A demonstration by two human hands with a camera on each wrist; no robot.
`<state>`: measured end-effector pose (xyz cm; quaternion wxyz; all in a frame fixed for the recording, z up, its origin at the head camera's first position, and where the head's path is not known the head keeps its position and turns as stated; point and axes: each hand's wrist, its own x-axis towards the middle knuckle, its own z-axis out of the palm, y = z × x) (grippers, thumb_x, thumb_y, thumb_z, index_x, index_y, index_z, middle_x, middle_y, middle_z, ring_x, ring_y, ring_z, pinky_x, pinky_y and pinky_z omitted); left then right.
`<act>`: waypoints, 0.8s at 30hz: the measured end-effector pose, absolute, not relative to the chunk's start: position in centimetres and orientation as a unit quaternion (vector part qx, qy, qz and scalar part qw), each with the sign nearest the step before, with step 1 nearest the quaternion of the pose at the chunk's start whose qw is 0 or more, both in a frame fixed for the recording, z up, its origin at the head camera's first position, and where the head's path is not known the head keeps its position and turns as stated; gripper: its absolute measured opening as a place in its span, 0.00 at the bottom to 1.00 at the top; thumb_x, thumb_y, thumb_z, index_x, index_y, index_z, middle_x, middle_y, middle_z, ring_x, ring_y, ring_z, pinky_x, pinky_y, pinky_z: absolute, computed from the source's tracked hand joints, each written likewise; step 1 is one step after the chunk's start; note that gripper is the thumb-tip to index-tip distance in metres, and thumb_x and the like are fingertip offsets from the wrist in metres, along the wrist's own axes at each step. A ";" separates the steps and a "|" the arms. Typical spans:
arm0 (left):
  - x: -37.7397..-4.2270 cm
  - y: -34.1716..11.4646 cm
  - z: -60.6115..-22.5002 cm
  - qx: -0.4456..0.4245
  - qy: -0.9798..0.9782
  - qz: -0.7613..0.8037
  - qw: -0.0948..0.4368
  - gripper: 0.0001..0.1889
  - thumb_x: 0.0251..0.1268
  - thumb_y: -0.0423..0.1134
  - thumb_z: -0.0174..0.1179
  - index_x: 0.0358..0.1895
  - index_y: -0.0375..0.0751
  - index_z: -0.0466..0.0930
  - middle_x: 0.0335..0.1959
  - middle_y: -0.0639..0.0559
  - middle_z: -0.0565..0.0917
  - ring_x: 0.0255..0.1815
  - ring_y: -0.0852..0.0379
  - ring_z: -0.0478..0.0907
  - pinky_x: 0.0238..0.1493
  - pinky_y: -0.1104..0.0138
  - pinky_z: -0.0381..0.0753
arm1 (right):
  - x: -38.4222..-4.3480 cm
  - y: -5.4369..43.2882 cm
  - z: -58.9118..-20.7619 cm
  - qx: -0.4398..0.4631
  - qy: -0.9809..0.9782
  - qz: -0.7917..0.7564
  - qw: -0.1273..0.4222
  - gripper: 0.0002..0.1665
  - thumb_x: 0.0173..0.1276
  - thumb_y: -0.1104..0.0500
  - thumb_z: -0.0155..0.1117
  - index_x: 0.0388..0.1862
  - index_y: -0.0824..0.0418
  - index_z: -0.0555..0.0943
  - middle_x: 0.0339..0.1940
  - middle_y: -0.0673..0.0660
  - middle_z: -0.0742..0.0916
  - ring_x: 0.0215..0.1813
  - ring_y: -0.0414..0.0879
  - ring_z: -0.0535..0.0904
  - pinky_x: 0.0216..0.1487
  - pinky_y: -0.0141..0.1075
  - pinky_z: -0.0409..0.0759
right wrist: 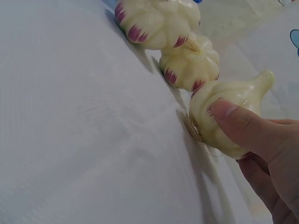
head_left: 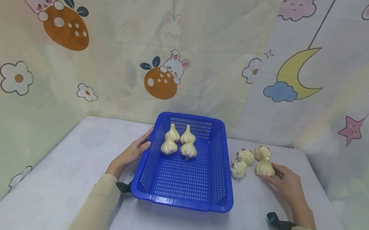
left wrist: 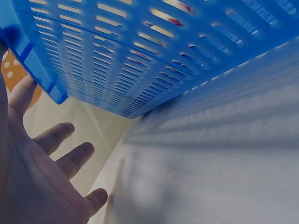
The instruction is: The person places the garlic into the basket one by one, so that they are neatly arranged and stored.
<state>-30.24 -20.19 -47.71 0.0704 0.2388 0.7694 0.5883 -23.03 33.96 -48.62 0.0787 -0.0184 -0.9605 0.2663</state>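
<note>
A blue plastic basket [head_left: 182, 203] with slotted walls stands on the table. Inside it, towards the back left, several garlic bulbs [head_left: 169, 147] sit in two columns. My left hand [head_left: 132, 154] touches the basket's left rim; in the left wrist view its fingers [left wrist: 74, 160] are spread beside the slotted wall. Right of the basket, my right hand [head_left: 283, 181] pinches a garlic bulb [right wrist: 224, 116] between thumb and fingers, its neck pointing up and root end near the tabletop. Close by lie 3 more garlic bulbs, among them one bulb [head_left: 238, 169] beside the basket wall.
The white-covered table [head_left: 108, 137] extends on both sides of the basket. A printed cloth [head_left: 207, 91] with bunnies, a moon and flowers hangs behind and at the sides. Dark wrist-worn devices [head_left: 280, 223] show at both sleeves.
</note>
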 end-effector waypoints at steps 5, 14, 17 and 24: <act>-30.2 -20.2 -47.7 0.241 0.767 0.591 0.070 0.30 0.76 0.43 0.40 0.76 0.60 0.41 0.77 0.43 0.49 0.76 0.39 0.49 0.73 0.44 0.51 | -22.9 34.2 -48.6 -0.015 -0.959 0.272 0.078 0.45 0.55 0.47 0.72 0.64 0.71 0.69 0.61 0.75 0.74 0.59 0.70 0.73 0.56 0.59 0.74; -30.1 -20.2 -47.6 0.229 0.775 0.585 0.071 0.31 0.76 0.46 0.42 0.76 0.63 0.42 0.77 0.46 0.50 0.77 0.42 0.50 0.73 0.46 0.51 | -22.8 34.1 -48.1 -0.004 -0.956 0.278 0.091 0.43 0.56 0.47 0.72 0.63 0.71 0.70 0.60 0.75 0.76 0.58 0.69 0.75 0.54 0.57 0.76; -30.2 -20.2 -47.6 0.228 0.776 0.584 0.071 0.31 0.76 0.46 0.42 0.76 0.63 0.42 0.77 0.46 0.50 0.77 0.42 0.50 0.73 0.46 0.51 | -22.7 33.9 -47.7 0.001 -0.954 0.282 0.098 0.42 0.56 0.47 0.72 0.63 0.71 0.71 0.60 0.74 0.76 0.57 0.69 0.76 0.52 0.56 0.77; -30.2 -20.2 -47.6 0.229 0.774 0.586 0.070 0.30 0.76 0.46 0.43 0.76 0.63 0.43 0.77 0.46 0.50 0.77 0.41 0.50 0.73 0.45 0.51 | -22.5 33.2 -46.6 0.017 -0.950 0.291 0.112 0.40 0.57 0.50 0.72 0.62 0.70 0.72 0.59 0.74 0.77 0.56 0.68 0.77 0.49 0.52 0.79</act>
